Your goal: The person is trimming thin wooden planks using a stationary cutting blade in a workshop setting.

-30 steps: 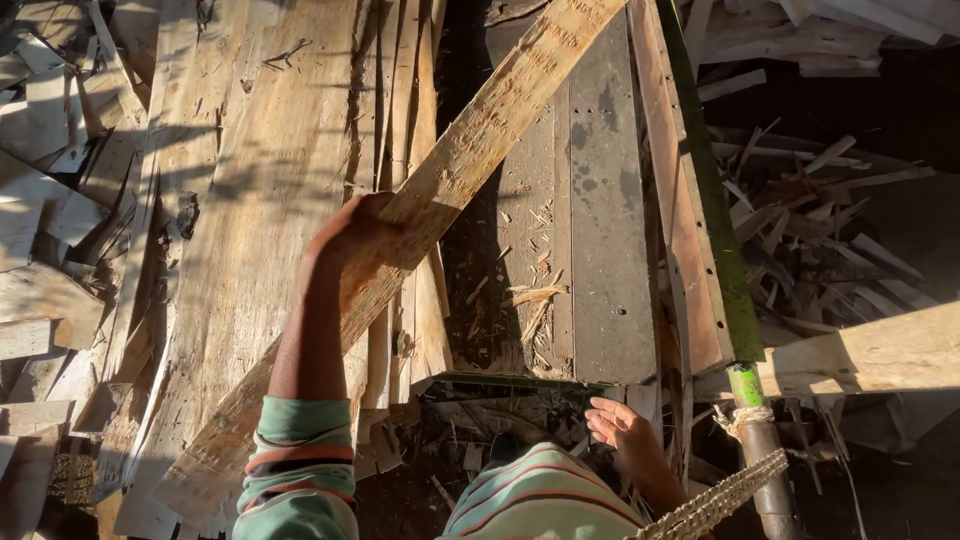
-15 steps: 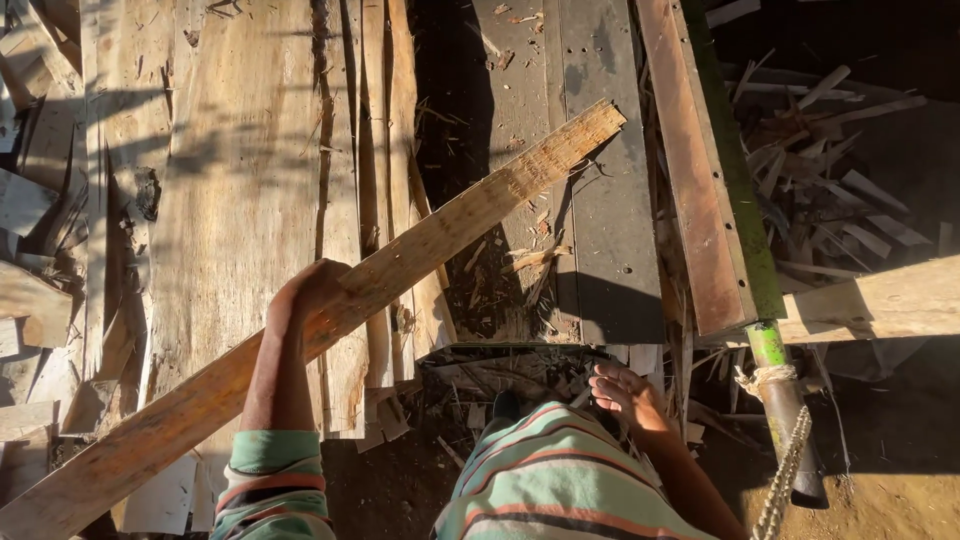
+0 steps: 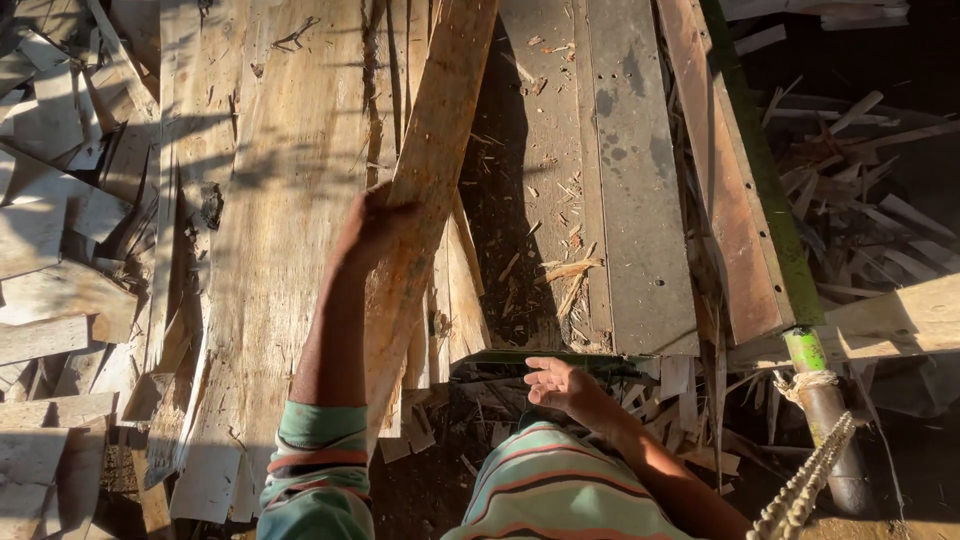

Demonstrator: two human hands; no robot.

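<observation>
Head view, near to far: the right hand (image 3: 558, 385) hangs open and empty at the near edge of the grey machine table (image 3: 640, 230), while the left hand (image 3: 372, 225) clasps a long rough plank (image 3: 432, 170) at mid-length, balancing it lengthwise over sunlit boards (image 3: 270, 250).

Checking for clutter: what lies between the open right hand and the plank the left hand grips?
In the head view, thin wood offcuts stand between the right hand and the plank held by the left hand.
</observation>
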